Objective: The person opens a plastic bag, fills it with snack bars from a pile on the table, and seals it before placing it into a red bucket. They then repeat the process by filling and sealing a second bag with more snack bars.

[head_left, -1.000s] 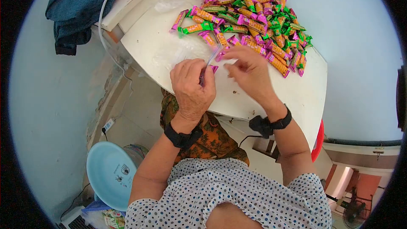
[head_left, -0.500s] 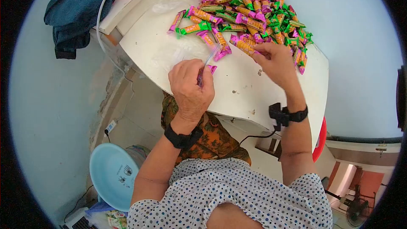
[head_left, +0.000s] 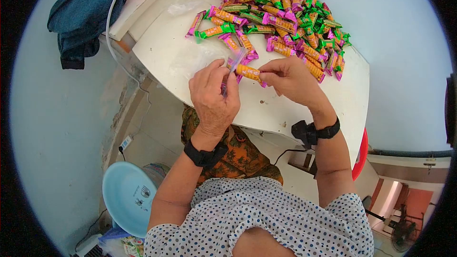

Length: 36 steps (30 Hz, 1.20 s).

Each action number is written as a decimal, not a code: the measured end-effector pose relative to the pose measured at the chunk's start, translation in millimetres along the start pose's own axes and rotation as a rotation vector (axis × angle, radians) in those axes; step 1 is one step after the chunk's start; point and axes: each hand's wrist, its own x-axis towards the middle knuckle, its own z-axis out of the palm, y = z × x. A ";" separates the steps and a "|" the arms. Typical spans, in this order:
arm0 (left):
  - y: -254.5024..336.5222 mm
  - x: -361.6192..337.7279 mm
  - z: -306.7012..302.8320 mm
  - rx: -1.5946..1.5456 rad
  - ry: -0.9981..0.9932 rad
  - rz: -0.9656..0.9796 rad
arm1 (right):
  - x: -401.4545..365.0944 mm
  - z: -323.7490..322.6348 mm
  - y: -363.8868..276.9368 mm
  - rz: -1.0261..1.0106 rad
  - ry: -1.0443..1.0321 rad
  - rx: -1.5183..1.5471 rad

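Observation:
My left hand [head_left: 213, 90] is closed around a small clear plastic bag [head_left: 236, 60] at the middle of the white table [head_left: 162, 52]. Something purple shows inside the bag, partly hidden by my fingers. Between the thumb and fingers of my right hand [head_left: 291, 79] is the end of an orange-and-purple wrapped snack [head_left: 248, 72], its other end at the bag's opening. Beyond both hands lies a heap of purple, green and orange wrapped snacks [head_left: 285, 12], with several looser ones near the bag.
Clear plastic bags [head_left: 190, 62] lie left of my left hand. A dark blue cloth [head_left: 85, 16] hangs at the upper left, beside a white cable [head_left: 110, 28]. Below are a light blue basin [head_left: 124, 195] and, at the right, a red rim [head_left: 361, 154].
My right hand has moved from the heap's edge toward my left hand, bringing a wrapped snack to the bag. My left hand stays nearly in place.

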 end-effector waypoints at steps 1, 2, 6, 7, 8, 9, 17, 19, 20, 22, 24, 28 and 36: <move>0.1 0.2 -0.2 -0.005 -0.006 -0.003 | 2.3 4.1 0.8 -0.024 0.020 -0.016; 0.1 0.4 -0.2 -0.001 -0.011 0.004 | 4.7 7.8 0.2 -0.008 0.012 0.015; 0.5 0.5 -0.5 0.016 -0.033 0.017 | 16.4 27.4 -4.3 0.001 0.092 0.166; 0.8 1.0 -0.3 0.021 -0.040 0.017 | 19.0 31.5 -4.3 -0.012 0.142 0.210; 0.6 1.6 -0.3 0.014 -0.045 0.029 | 22.4 33.7 -2.7 -0.016 0.145 0.215; 0.3 1.8 -0.6 0.008 -0.052 0.039 | 26.0 35.6 -0.3 -0.021 0.147 0.221; 3.5 3.3 -2.6 0.019 -0.060 0.044 | 39.3 20.5 25.3 -0.164 0.355 -0.019; 3.0 3.4 -3.1 0.021 -0.064 0.045 | 40.1 23.1 34.6 -0.259 0.328 -0.359; 2.4 3.2 -3.0 0.018 -0.060 0.047 | 40.3 23.7 37.1 -0.306 0.312 -0.528; 0.6 1.8 -1.9 0.012 -0.052 0.048 | 32.6 22.4 16.8 -0.147 0.236 -0.474; -1.2 1.0 -0.8 -0.011 -0.046 0.056 | 29.8 21.4 15.5 -0.110 0.214 -0.503; -0.5 1.2 -2.4 -0.049 -0.056 0.079 | 31.5 23.7 25.1 -0.249 0.384 -0.573; 3.3 1.6 -5.3 -0.068 -0.042 0.092 | 30.1 20.9 22.9 -0.252 0.190 -0.604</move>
